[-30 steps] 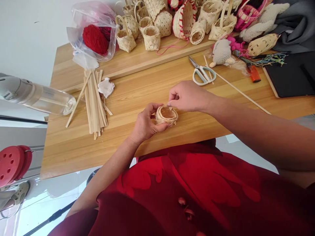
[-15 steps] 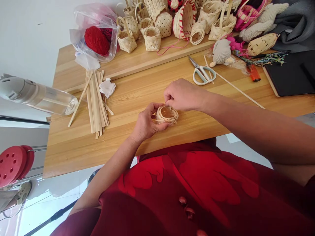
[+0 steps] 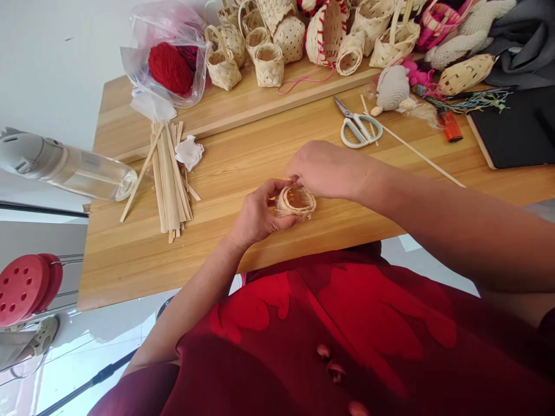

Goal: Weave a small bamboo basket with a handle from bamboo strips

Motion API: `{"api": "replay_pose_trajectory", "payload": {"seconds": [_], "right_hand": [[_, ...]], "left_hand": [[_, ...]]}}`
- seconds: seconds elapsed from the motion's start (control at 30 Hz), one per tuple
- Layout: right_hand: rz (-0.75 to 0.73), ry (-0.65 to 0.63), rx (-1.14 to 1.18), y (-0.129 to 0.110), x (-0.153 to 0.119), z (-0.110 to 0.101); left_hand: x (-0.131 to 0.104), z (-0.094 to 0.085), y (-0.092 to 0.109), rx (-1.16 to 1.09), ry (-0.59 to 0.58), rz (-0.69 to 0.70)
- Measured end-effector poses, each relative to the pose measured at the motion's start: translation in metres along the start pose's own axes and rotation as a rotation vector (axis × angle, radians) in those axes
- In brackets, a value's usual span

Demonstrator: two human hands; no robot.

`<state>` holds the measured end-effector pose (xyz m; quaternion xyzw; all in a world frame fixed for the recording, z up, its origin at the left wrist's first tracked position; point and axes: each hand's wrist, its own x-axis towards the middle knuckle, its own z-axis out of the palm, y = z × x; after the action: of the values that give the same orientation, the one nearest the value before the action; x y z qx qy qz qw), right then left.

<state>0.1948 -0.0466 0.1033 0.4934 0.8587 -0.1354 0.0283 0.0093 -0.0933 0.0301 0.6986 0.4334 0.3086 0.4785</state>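
A small round basket (image 3: 299, 200) of pale woven strips sits at the front middle of the table, its opening facing up toward me. My left hand (image 3: 259, 212) grips it from the left, thumb along the near side and fingers round the far side. At the basket's far rim is my right hand (image 3: 318, 169), its fingers curled in a pinch. Whatever the right fingertips pinch is hidden behind the hand. Short strip ends stick out along the near rim.
Scissors (image 3: 361, 128) lie beyond my right hand, near a thin strip (image 3: 422, 156). A bundle of flat strips (image 3: 169, 185) and a water bottle (image 3: 71, 167) are at left. Several finished baskets (image 3: 269, 65) line the back, beside a bag with red yarn (image 3: 170, 68).
My right hand has shifted slightly left and down along the basket's far rim. My left hand still holds the basket in nearly the same spot.
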Motion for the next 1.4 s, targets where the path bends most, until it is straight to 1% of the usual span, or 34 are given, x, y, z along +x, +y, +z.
{"api": "replay_pose_trajectory", "payload": {"seconds": [0.03,0.1,0.2,0.27,0.33,0.43,0.57,0.87,1.07,1.2,1.3,1.37,1.4], "right_hand": [[-0.043,-0.027,-0.017,0.002,0.0,0.0],[-0.093,-0.033,-0.011,0.005,0.0,-0.001],[-0.082,-0.015,0.068,0.009,0.002,0.001],[-0.06,-0.032,0.09,0.011,0.002,0.003],[-0.039,-0.052,0.086,0.01,0.001,0.003],[-0.027,-0.081,0.061,0.008,-0.002,-0.001],[-0.028,-0.086,0.044,0.006,-0.005,-0.005],[-0.033,-0.123,0.091,0.012,-0.005,-0.005],[-0.041,-0.104,0.047,0.009,-0.006,-0.003],[-0.029,-0.076,-0.019,0.007,-0.008,0.002],[-0.02,-0.068,-0.056,0.004,-0.014,0.007],[-0.034,-0.042,-0.058,0.001,-0.018,0.01],[-0.038,-0.025,-0.052,-0.001,-0.02,0.012]], "left_hand": [[0.0,0.0,-0.001,-0.018,0.003,-0.011],[0.0,0.0,-0.003,-0.076,-0.005,-0.04],[-0.001,0.0,-0.008,-0.195,-0.034,-0.107],[-0.001,0.001,-0.011,-0.237,-0.032,-0.132],[-0.001,0.002,-0.012,-0.23,-0.019,-0.133],[-0.002,0.002,-0.009,-0.22,-0.034,-0.146],[-0.002,0.001,-0.006,-0.222,-0.049,-0.166],[-0.002,-0.002,-0.007,-0.233,-0.098,-0.169],[0.0,-0.003,-0.01,-0.228,-0.114,-0.151],[-0.002,-0.007,-0.011,-0.219,-0.172,-0.121],[-0.008,-0.007,-0.006,-0.292,-0.207,-0.116],[-0.011,-0.005,0.002,-0.377,-0.195,-0.154],[-0.012,-0.003,0.006,-0.405,-0.164,-0.186]]}}
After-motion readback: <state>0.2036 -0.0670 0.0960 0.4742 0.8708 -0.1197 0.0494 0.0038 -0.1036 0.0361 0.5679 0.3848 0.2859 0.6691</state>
